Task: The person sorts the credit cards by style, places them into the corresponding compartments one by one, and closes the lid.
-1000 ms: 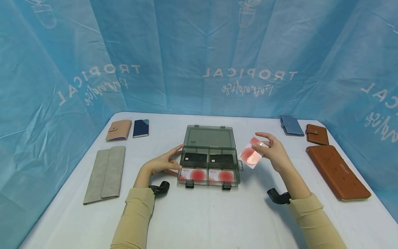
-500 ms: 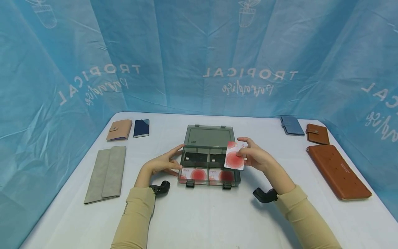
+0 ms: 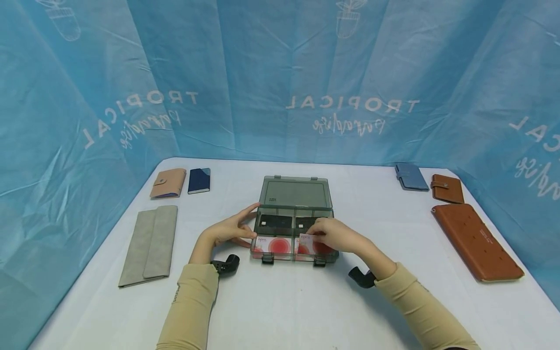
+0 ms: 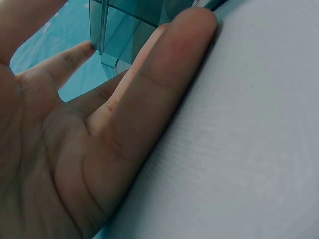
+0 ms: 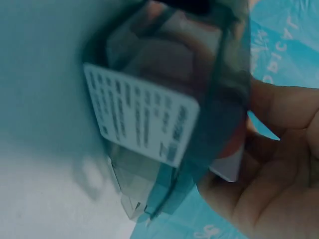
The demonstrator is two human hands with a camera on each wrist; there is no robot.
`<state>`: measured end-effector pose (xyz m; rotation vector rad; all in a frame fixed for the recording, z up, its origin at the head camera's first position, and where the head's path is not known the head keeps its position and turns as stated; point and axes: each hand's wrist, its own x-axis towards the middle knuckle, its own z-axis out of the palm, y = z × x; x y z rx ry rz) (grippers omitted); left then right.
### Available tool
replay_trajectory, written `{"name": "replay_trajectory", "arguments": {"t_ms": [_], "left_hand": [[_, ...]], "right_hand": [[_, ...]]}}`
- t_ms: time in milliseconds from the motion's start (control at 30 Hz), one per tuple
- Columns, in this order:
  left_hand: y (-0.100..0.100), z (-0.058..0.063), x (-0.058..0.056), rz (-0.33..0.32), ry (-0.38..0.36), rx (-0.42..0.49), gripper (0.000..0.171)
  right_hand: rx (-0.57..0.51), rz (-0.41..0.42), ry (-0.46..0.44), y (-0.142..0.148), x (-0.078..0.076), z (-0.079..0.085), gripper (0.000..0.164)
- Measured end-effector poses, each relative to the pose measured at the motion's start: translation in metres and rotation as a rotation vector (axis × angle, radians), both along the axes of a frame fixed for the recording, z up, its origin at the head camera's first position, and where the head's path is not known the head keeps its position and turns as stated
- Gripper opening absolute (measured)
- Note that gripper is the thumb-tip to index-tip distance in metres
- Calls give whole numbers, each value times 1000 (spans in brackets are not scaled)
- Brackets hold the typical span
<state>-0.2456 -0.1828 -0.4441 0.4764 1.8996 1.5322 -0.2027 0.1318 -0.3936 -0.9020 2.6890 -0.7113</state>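
A translucent green divided box (image 3: 297,191) lies on the white table with its lid folded back. Black cards with a small chip, such as the left one (image 3: 274,221), fill its rear compartments. Red-and-white cards (image 3: 272,244) lie in the front left one. At the box's left side my left hand (image 3: 229,230) rests with fingers extended against the wall; the left wrist view shows those straight fingers (image 4: 149,94). My right hand (image 3: 339,234) pinches a red-and-white card (image 3: 307,244), lowered into the front right compartment. Its lower edge is hidden.
On the left lie a beige snap wallet (image 3: 168,183), a navy card holder (image 3: 199,181) and a grey folded pouch (image 3: 148,245). To the right are a blue wallet (image 3: 411,177), a small brown wallet (image 3: 447,188) and a long brown wallet (image 3: 477,243). Blue curtains (image 3: 280,78) surround the table.
My right hand has moved left and down, carrying the red-and-white card from beside the box into its front right compartment. My left hand has stayed at the box's left side.
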Motion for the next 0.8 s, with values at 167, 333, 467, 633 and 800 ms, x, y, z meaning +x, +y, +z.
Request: {"name": "replay_trajectory", "arguments": {"t_ms": [167,333,467,633,800], "left_hand": [[0,1,0,-4,9,-6,96],[1,2,0,-2,8,-10,96],[2,3,-1,5,2,-9,95],[1,5,-1,-4,-7,-30,94],[-2,12,-13,83,28,-124,81]], "right_hand": [[87,-109,111,-9,5,-5,12],[131,-130,204,-11,8,-6,8],[139,-112,232,-7,9,-5,12],[29,-116,134,8,2,3,18],[-268,-341,-91,36,-34,5,31]]}}
